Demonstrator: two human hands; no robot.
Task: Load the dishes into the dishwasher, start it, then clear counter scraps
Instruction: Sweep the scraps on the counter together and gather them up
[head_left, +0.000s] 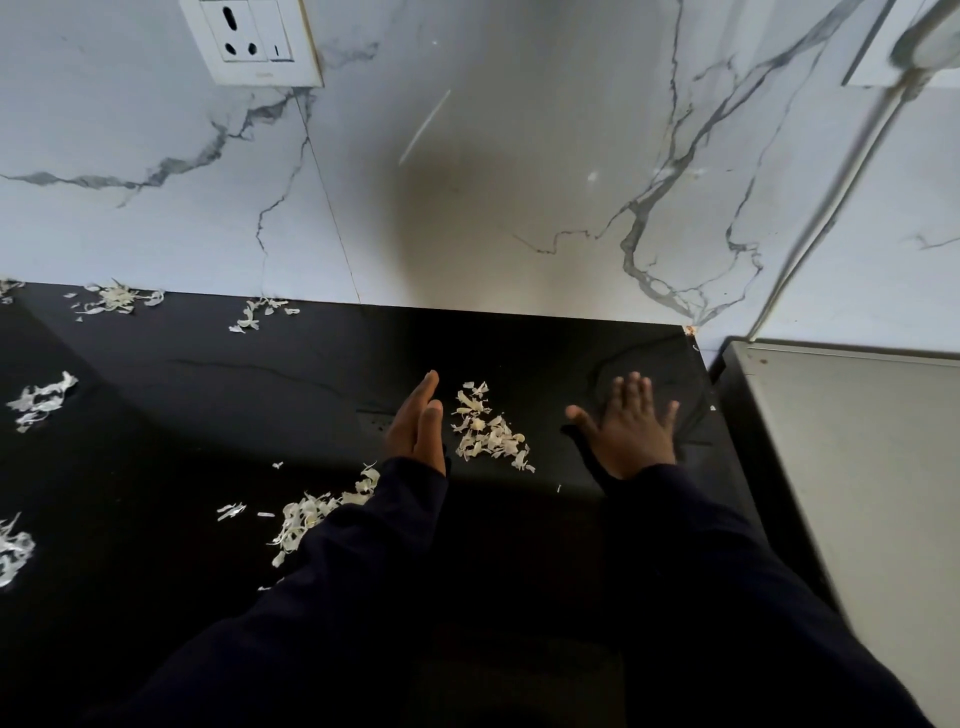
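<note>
While both hands bracket the scrap pile (488, 428) on the black bench (260, 395), left hand (418, 428) edge-on, right hand (631, 428) spread flat — scrap-clearing's underway — next, sweep them together.

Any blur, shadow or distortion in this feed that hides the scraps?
Head view: the pale scrap pile between the left hand and right hand is sharp; a dark shadow falls on the marble wall; the white cable top right is blurred; the glossy black counter edge bows from the wide lens.
</note>
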